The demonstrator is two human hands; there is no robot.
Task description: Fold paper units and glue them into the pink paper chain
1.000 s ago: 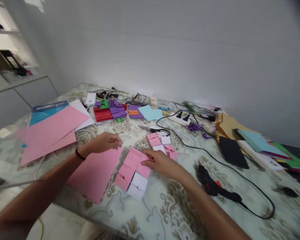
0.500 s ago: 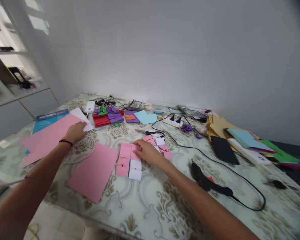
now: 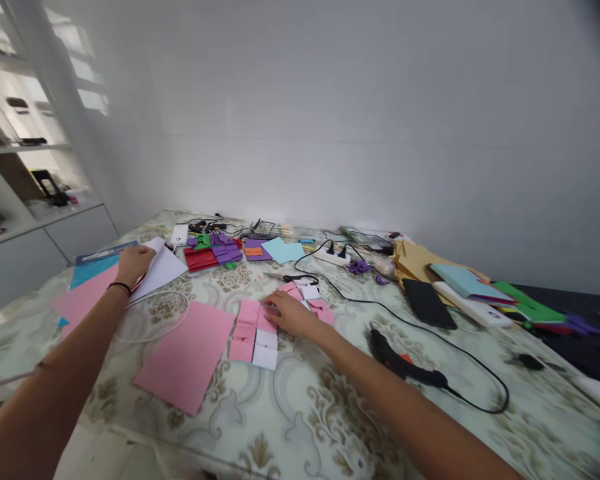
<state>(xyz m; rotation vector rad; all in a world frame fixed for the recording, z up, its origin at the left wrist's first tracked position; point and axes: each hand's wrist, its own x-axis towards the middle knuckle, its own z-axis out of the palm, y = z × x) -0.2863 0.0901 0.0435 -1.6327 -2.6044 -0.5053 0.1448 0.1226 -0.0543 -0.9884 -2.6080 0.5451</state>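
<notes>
White sheet: 1, pinched by left hand; right hand, grip unclear.

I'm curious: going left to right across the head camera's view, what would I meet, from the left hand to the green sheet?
Left hand, flat pink rectangular paper sheet, pink-and-white folded-paper panel, right hand, black pistol-shaped glue gun, flat green sheet.
</notes>
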